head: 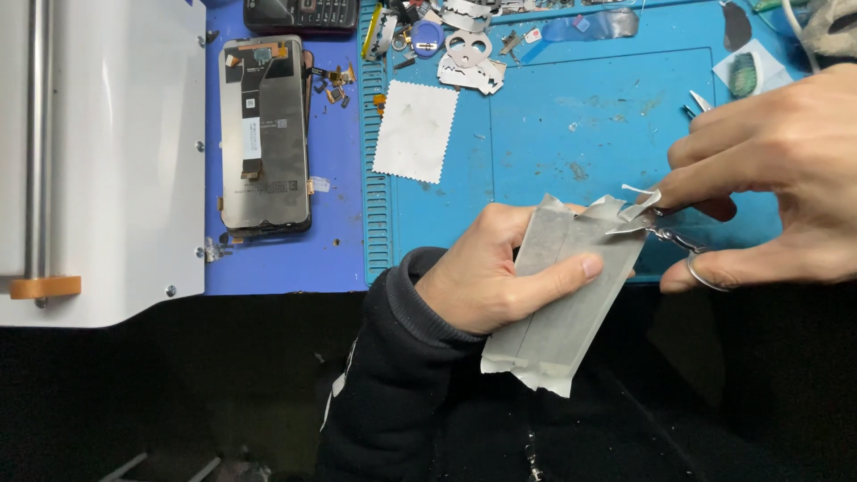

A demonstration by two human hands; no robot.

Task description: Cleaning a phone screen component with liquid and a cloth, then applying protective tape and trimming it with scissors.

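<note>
Head view
Left hand (486,272): closed around a grey foil pouch (562,299), thumb pressed flat on its face; the pouch is held over the near edge of the blue work mat (571,116).
Right hand (768,178): fingers closed through the loops of small scissors (669,234), blades met at the pouch's torn top corner.
Phone screen assembly (265,134): laid face down, left of the mat.
White cloth square (415,131): laid on the mat's left part.

The left hand (486,277) grips a flat silver foil pouch (558,299), thumb pressed across its face. The right hand (777,170) works small scissors (678,241) at the pouch's torn top corner. On the blue mat (580,116) behind lie a white cloth (415,131) and an opened phone (264,134).
</note>
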